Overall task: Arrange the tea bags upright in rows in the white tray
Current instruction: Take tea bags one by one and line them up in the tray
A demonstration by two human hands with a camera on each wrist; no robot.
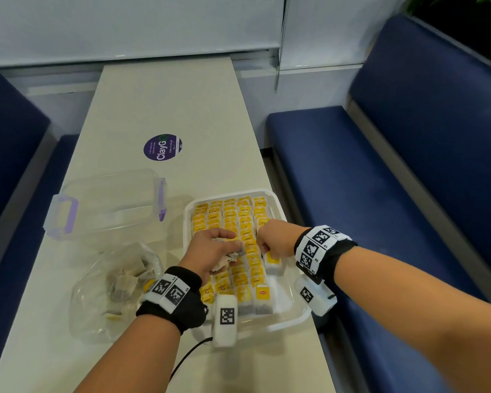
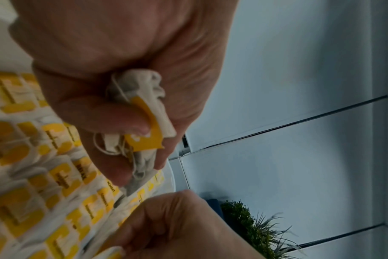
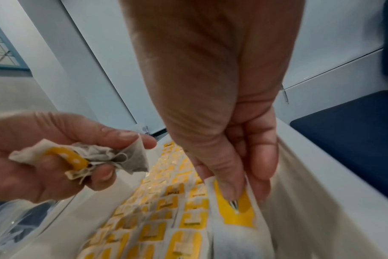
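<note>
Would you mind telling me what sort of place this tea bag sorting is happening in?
Probably a cafe or canteen booth: a narrow table between blue padded benches, a clean-as-you-go sticker on the tabletop, and a window blind behind.
</note>
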